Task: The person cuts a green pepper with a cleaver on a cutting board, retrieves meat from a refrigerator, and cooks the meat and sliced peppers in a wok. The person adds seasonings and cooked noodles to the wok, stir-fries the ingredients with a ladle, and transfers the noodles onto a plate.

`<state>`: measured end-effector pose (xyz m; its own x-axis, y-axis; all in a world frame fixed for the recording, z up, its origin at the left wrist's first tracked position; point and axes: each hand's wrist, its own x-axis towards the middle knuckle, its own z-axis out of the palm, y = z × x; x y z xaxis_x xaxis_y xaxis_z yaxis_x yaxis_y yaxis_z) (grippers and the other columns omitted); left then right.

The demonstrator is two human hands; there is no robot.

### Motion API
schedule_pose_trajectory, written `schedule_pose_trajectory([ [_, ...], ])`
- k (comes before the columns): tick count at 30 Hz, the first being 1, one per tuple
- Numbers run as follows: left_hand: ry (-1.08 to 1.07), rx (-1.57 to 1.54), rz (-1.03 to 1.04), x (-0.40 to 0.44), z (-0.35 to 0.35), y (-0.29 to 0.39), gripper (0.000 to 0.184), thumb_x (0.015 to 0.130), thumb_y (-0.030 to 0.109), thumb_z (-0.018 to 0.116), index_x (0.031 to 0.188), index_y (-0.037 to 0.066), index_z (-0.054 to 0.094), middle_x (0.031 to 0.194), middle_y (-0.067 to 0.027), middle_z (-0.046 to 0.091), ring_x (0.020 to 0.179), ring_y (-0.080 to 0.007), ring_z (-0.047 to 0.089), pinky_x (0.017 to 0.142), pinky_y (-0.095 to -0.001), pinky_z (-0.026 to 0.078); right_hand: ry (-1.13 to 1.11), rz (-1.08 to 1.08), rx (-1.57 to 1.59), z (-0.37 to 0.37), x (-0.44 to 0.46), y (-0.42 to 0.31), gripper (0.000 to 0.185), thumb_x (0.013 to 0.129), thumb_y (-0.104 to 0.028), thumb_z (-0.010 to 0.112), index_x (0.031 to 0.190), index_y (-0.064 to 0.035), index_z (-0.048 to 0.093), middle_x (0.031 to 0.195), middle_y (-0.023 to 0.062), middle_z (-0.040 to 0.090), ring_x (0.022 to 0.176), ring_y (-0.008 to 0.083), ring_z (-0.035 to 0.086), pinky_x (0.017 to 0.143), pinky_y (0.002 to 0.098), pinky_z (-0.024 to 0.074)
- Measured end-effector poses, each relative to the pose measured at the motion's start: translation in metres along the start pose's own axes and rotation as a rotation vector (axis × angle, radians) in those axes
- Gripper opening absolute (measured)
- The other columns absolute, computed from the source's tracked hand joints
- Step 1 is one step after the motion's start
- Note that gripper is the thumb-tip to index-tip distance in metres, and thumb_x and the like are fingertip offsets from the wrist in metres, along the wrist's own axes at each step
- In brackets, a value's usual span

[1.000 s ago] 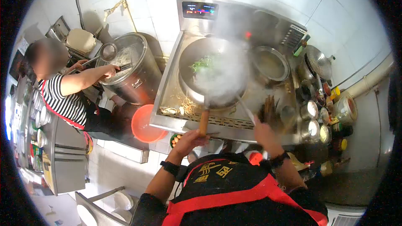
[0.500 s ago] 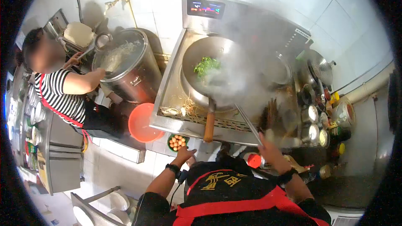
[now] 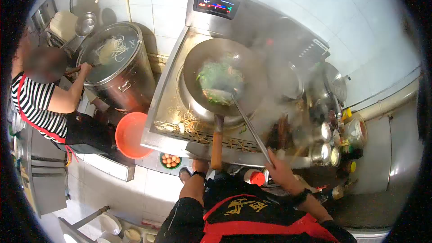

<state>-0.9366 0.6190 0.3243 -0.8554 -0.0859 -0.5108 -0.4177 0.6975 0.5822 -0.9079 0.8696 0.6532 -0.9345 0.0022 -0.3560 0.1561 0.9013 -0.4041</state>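
My right hand [image 3: 281, 171] is wrapped round the end of a long-handled metal wok utensil [image 3: 252, 130]. Its far end reaches into the wok [image 3: 193, 58], where steam blurs its head. Green leafy vegetables [image 3: 218, 74] and some paler pieces lie in the wok. The wok's wooden handle [image 3: 217, 146] points towards me over the stove's front edge. Just left of that handle's end is my left hand [image 3: 200, 166], low by the stove edge; its fingers are too unclear to read.
A co-worker in a striped top [image 3: 38, 105] stands left at a tall pot [image 3: 121, 76] with noodles in it. An orange basin [image 3: 132, 135] and a bowl of eggs [image 3: 170, 159] sit below the stove [image 3: 164, 103]. Seasoning containers [image 3: 325, 131] line its right side.
The utensil's far end has moved left and up into the wok, among the greens. My left hand has moved nearer the wooden handle. The wok's contents look more spread out. The view has shifted.
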Motion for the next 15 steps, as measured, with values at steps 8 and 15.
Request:
schedule_pose_trajectory([
  [8,0.072,-0.039,0.147,0.017,0.029,-0.028,0.035,0.084,0.018,0.055,0.119,0.014,0.058,0.113,-0.0135,0.064,0.1,-0.0347,0.062,0.086,-0.0432,0.05,0.153,-0.057,0.14,0.009,0.07,0.005,0.054,0.088,-0.02,0.057,0.139,-0.0074,0.041,0.075,0.0209,0.061,0.068,0.0311,0.062,0.068,0.0387,0.0491],
  [15,-0.254,0.202,0.131,-0.002,-0.03,-0.051,0.042,0.082,0.043,0.064,0.087,0.001,0.067,0.084,-0.0189,0.069,0.082,-0.0326,0.067,0.072,-0.0377,0.055,0.216,-0.081,0.172,0.049,0.084,0.002,0.054,0.089,-0.017,0.055,0.139,-0.0044,0.039,0.069,0.0133,0.058,0.06,0.0199,0.058,0.059,0.0331,0.0469],
])
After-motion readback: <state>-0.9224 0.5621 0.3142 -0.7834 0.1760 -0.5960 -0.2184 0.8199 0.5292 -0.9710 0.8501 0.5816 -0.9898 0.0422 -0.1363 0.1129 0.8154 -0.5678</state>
